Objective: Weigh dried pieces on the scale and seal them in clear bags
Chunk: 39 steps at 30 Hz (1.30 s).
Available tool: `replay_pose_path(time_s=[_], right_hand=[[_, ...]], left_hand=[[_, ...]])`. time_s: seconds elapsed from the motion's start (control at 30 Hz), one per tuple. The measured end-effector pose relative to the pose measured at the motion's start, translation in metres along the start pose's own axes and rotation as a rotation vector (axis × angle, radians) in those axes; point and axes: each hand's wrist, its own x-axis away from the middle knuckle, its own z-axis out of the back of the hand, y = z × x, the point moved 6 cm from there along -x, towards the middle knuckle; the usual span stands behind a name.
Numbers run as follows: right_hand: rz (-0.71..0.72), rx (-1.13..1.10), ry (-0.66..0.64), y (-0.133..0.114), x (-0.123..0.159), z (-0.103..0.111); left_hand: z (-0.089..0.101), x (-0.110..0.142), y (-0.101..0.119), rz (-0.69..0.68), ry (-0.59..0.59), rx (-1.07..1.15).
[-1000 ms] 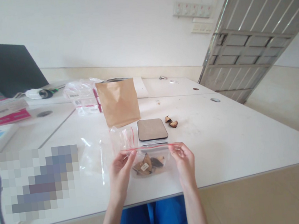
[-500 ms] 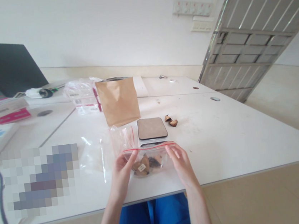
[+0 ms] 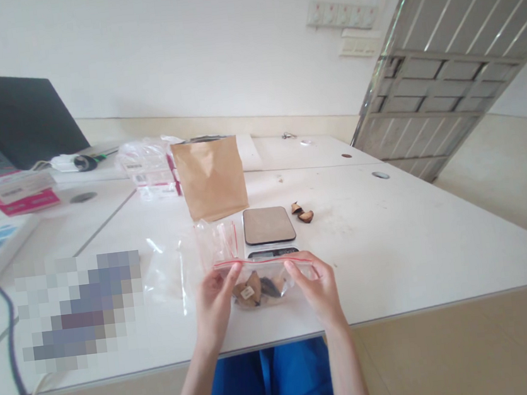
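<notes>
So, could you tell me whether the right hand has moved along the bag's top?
Yes: the right hand has slid left along the bag, nearer below the scale.

no text can be read anywhere. a small white label (image 3: 247, 292) is seen on a piece inside the zip bag (image 3: 263, 280), but its print is too small. print on the pink-and-white boxes (image 3: 16, 194) and the scale's display (image 3: 272, 253) is blurred beyond reading.
</notes>
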Motion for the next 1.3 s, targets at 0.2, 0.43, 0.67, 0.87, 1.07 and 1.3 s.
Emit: replay_pose_path(time_s=[0.2,0.43,0.67,0.87,1.07,1.3], right_hand=[[-0.058,-0.029,-0.005,-0.001,0.000,0.002],[-0.152,-0.145,-0.009,0.010,0.000,0.001],[-0.107,-0.123,-0.045,0.007,0.001,0.001],[0.009,-0.067,0.004,-0.001,0.001,0.001],[0.046,-0.061,0.059,-0.005,0.003,0.000],[-0.093,-0.147,0.069,0.003,0.001,0.001]], left_hand=[[0.003,0.000,0.001,0.011,0.029,0.053],[-0.008,0.004,-0.002,0.120,-0.161,0.244],[-0.009,0.005,-0.006,0.119,-0.195,0.173],[-0.003,0.006,-0.003,0.076,-0.106,0.108],[-0.002,0.006,-0.001,0.037,-0.069,0.150],[-0.005,0.007,-0.002,0.066,-0.154,0.181]])
